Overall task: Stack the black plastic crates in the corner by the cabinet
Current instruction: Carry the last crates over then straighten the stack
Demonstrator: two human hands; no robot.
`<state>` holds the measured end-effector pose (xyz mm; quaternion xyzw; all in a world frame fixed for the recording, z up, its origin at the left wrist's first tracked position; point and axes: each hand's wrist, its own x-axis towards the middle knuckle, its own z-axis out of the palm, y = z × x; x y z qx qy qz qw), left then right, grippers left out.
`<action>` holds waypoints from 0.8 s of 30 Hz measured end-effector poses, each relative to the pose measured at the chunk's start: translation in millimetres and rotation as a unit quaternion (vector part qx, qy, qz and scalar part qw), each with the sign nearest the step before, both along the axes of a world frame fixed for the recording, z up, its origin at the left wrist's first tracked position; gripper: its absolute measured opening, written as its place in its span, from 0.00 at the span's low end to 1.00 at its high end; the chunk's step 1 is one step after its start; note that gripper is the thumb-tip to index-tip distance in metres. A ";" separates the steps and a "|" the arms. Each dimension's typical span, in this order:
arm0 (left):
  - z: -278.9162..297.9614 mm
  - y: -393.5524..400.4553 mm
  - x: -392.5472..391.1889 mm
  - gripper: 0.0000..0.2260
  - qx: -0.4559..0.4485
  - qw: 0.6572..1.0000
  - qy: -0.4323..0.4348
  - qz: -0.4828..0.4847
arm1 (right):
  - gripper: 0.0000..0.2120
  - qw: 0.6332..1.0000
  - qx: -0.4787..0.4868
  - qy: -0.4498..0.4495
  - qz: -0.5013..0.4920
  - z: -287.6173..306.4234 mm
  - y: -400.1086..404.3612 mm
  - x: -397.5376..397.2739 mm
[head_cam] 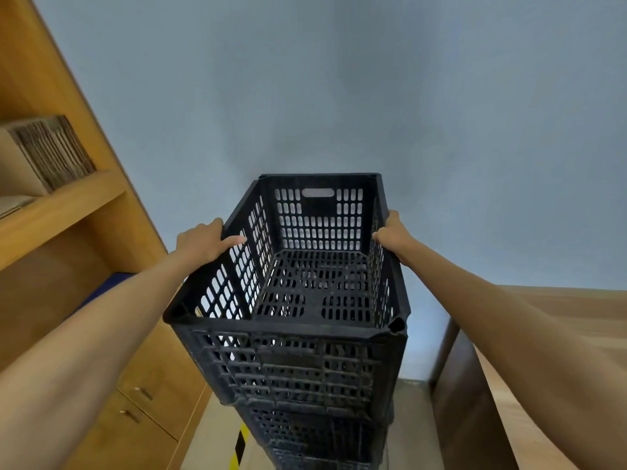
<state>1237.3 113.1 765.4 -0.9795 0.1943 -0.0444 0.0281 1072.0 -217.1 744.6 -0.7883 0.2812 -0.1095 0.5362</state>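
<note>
Black perforated plastic crate (315,266) on top of a tall stack of black plastic crates (305,401), open side up, empty inside. Left hand (203,242) closed over the top crate's left rim, thumb inside against the slotted wall, fingers wrapped outside. Right hand (393,235) gripping the right rim the same way — fingers mostly hidden behind the wall. Stack standing before a plain grey-blue wall (339,96), just beside a tall light-wood cabinet (84,232) on the left, with shelves above and drawers below. Flattened cardboard (51,154) on an upper shelf. Brown wooden table (543,351) to the right of the stack — near, whether touching cannot be told. Yellow-and-black striped floor tape (239,446) at the stack's foot.
</note>
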 end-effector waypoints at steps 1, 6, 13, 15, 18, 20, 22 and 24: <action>-1.6 1.3 -2.6 0.33 -0.009 1.000 -0.007 0.002 | 0.28 1.000 0.002 -0.002 0.001 -0.5 1.4 0.5; -4.3 -3.2 -17.0 0.35 -0.028 0.999 -0.027 0.013 | 0.26 1.000 -0.008 -0.002 0.001 -0.6 0.6 -1.5; -8.8 -6.8 -26.4 0.40 -0.020 1.000 -0.012 0.018 | 0.25 1.000 -0.017 -0.003 -0.013 -1.4 1.7 -5.5; -9.1 -6.6 -26.2 0.40 -0.023 0.999 -0.018 0.018 | 0.25 1.000 -0.021 -0.001 -0.014 -0.2 2.4 -5.8; -6.1 -9.8 -26.3 0.39 -0.022 0.999 -0.031 0.012 | 0.25 1.000 -0.023 -0.001 -0.020 2.6 0.1 -6.3; -4.7 -15.3 -27.1 0.39 -0.024 0.999 -0.039 0.003 | 0.24 0.999 -0.025 -0.002 -0.023 3.5 -4.9 -7.6; -6.2 -19.3 -28.9 0.39 -0.022 0.999 -0.037 -0.002 | 0.24 0.999 -0.024 -0.001 -0.026 1.3 -10.1 -8.1; -9.6 -18.8 -29.8 0.39 -0.014 0.999 -0.038 -0.002 | 0.25 0.999 -0.018 -0.002 -0.027 -1.1 -12.4 -7.2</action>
